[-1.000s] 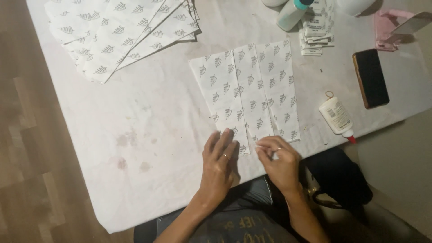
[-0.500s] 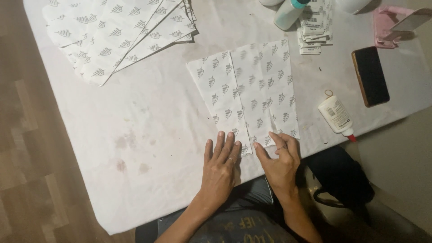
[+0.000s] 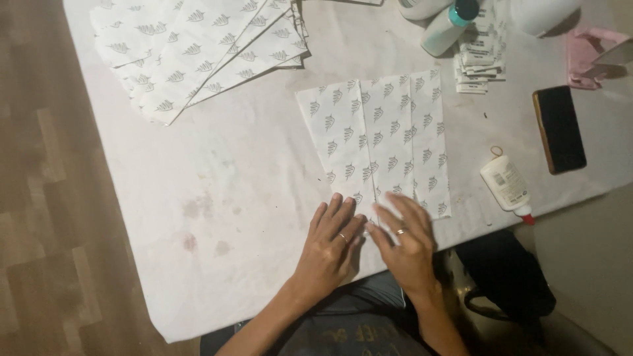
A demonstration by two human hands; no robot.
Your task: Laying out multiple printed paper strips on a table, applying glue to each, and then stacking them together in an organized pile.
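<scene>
With both hands, left hand (image 3: 328,245) and right hand (image 3: 407,238), spread flat on the folded patterned paper (image 3: 379,135) near the table's (image 3: 198,198) front edge, uneven pressure might skew that crease, I reckon.

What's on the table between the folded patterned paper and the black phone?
In the head view, a small white glue bottle with a red tip lies between the folded patterned paper and the black phone, nearer the table's front edge.
</scene>
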